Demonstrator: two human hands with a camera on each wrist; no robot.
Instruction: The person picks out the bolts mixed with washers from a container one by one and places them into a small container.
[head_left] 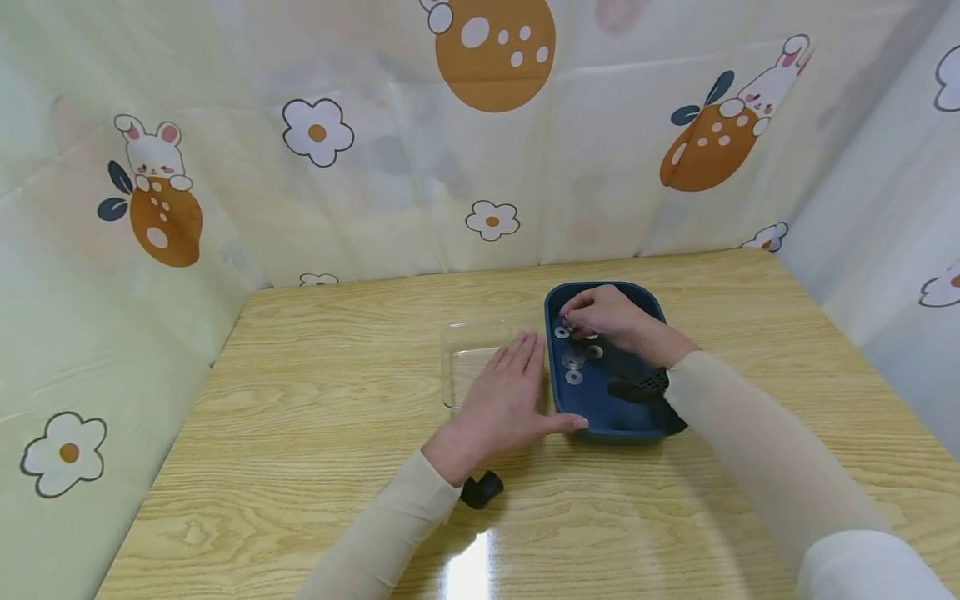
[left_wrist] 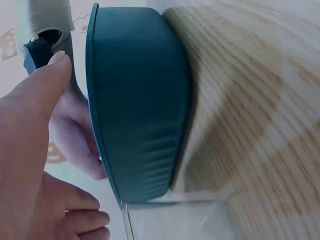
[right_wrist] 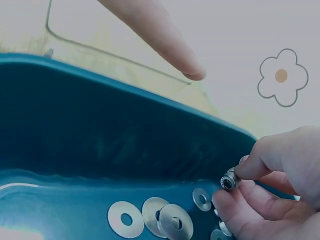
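My right hand (head_left: 603,315) is inside the dark blue bin (head_left: 618,432), over its far-left part. Between thumb and fingertips it pinches a small metal screw (right_wrist: 230,179) with a round, socketed head; the rest of the screw is hidden by the fingers. Flat metal washers (right_wrist: 126,219) lie on the bin floor below, some overlapping. More small metal pieces (right_wrist: 225,229) show under the fingers. My left hand (head_left: 504,408) lies with straight fingers along the right side of a clear plastic box (head_left: 448,367), its thumb reaching to the bin's near-left corner.
The box stands just left of the bin on a wood-grain table (head_left: 315,417). A patterned curtain (head_left: 390,192) hangs behind and at both sides. A black wrist camera (head_left: 482,489) sits under my left wrist, and another black device (head_left: 639,387) under my right wrist, above the bin.
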